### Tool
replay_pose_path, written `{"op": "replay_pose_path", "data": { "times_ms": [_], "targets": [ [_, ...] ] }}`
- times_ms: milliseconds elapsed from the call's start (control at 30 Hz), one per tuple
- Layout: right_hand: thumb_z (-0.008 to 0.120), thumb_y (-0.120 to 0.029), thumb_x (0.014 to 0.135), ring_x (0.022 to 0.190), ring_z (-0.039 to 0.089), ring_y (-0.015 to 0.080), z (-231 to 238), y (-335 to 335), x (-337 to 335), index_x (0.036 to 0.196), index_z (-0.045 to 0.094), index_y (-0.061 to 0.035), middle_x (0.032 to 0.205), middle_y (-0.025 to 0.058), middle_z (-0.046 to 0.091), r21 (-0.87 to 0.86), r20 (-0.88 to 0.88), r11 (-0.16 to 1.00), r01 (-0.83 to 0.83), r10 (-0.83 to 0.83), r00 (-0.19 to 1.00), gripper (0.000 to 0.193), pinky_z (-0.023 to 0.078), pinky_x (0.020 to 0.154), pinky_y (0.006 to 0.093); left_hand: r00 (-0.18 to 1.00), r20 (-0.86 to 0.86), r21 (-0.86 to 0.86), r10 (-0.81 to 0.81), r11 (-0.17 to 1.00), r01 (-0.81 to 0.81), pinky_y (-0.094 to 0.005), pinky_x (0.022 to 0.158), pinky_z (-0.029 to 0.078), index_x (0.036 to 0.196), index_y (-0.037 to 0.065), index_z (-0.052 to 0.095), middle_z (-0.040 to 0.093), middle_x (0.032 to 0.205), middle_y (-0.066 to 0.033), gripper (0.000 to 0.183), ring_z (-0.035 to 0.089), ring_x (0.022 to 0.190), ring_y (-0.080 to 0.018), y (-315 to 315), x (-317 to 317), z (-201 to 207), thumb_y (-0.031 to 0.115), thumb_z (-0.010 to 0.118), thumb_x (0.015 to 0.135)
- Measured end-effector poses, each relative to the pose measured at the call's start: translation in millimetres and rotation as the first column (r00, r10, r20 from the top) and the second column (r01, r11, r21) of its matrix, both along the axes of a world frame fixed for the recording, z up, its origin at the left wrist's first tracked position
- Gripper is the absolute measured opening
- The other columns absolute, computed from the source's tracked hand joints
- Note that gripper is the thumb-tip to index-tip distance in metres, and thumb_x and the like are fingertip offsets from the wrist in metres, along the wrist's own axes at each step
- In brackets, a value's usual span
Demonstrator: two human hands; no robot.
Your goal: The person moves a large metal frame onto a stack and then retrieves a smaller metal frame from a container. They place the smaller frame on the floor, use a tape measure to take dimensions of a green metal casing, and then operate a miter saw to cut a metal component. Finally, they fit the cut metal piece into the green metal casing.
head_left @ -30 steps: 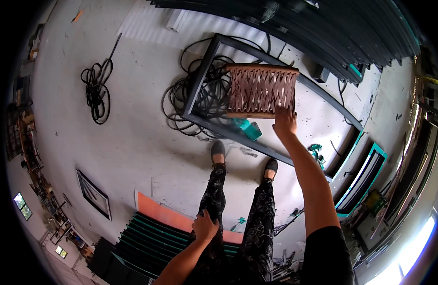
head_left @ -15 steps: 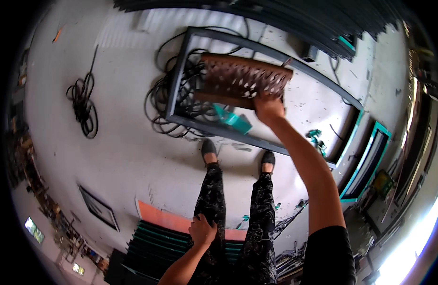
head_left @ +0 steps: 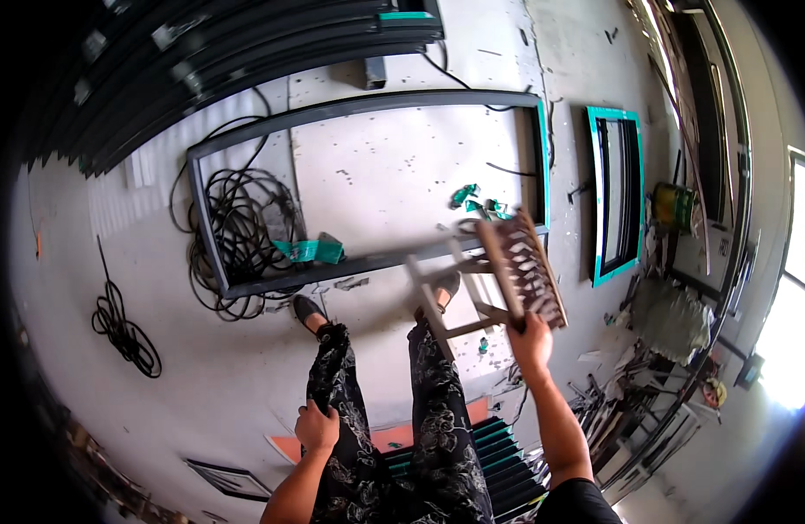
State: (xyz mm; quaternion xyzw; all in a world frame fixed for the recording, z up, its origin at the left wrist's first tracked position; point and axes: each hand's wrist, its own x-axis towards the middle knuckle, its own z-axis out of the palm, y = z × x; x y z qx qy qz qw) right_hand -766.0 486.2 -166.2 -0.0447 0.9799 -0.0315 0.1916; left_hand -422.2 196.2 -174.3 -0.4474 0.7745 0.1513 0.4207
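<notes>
My right hand (head_left: 532, 343) grips the near edge of a wooden stool (head_left: 494, 281) with a slatted brown seat. The stool hangs tilted in the air at my right side, its pale legs pointing left over my right foot. My left hand (head_left: 316, 427) is closed in a loose fist against my left thigh and holds nothing. I stand in patterned dark trousers and black shoes on a pale concrete floor. Just in front of my feet lies a large dark metal frame (head_left: 245, 285) flat on the floor.
A tangle of black cable (head_left: 244, 229) lies inside the frame's left part, with green tape scraps (head_left: 309, 251) near it. Another cable coil (head_left: 121, 327) lies far left. A teal-edged window frame (head_left: 615, 196) and debris (head_left: 660, 332) are on the right. Dark profiles (head_left: 202, 61) are stacked at the top.
My right hand has swung the stool from out in front over the frame to my right side, tilting it on edge. The view has turned. My left hand stays at my thigh.
</notes>
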Motion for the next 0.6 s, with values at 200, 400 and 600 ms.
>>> {"op": "replay_pose_path", "data": {
  "times_ms": [200,400,600],
  "targets": [
    [0.070,-0.038,0.076,0.083,0.061,0.0424,-82,189,0,0.083,0.063,-0.0005,0.085,0.0221,0.065,0.156,-0.196,0.842,0.516,-0.485,0.852,0.039,0.047,0.076,0.0506,0.991,0.080,-0.036,-0.105,0.993,0.108,-0.0468,0.067,0.054,0.099,0.002,0.057,0.061,0.092,-0.0191,0.037,0.065,0.080,-0.0362,28,-36,-8,0.035,0.063,0.082],
    [0.067,-0.032,0.078,0.092,0.064,0.0382,-194,271,18,0.113,0.060,0.0013,0.100,0.0209,0.067,0.086,-0.313,0.762,0.641,-0.591,0.744,0.049,0.049,0.084,0.0435,0.956,0.189,-0.010,-0.224,0.973,0.230,-0.0461,0.066,0.054,0.098,0.002,0.056,0.060,0.090,-0.0186,0.037,0.065,0.077,-0.0356,53,-41,-20,0.034,0.063,0.082],
    [0.066,-0.020,0.070,0.089,0.063,0.0373,-212,270,17,0.112,0.062,-0.0029,0.094,0.0189,0.067,0.210,0.187,0.768,0.605,-0.639,0.746,0.046,0.049,0.081,0.0438,0.935,0.266,0.010,-0.233,0.971,0.239,-0.0459,0.065,0.054,0.099,0.000,0.053,0.058,0.092,-0.0199,0.039,0.065,0.076,-0.0361,71,-31,-29,0.034,0.064,0.082]
  ]
}}
